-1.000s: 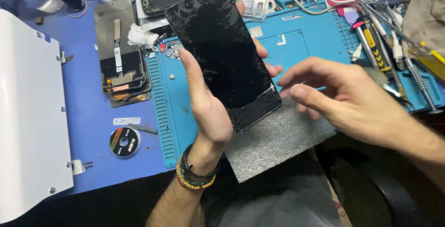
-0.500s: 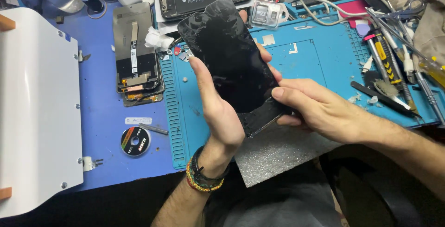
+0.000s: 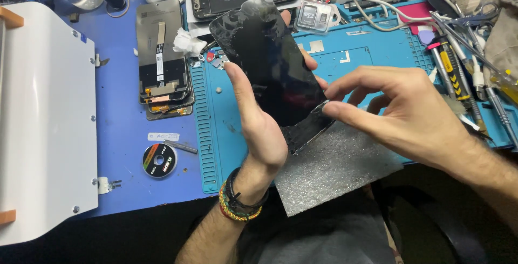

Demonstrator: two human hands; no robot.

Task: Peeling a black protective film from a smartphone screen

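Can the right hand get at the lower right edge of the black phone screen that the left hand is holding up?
Probably yes. The right hand has its fingertips at that edge of the black phone screen, with nothing between; the left hand grips the opposite side.

Your left hand (image 3: pixel 259 134) holds the phone screen (image 3: pixel 270 64) mid-frame; your right hand (image 3: pixel 399 118) touches its lower right edge.
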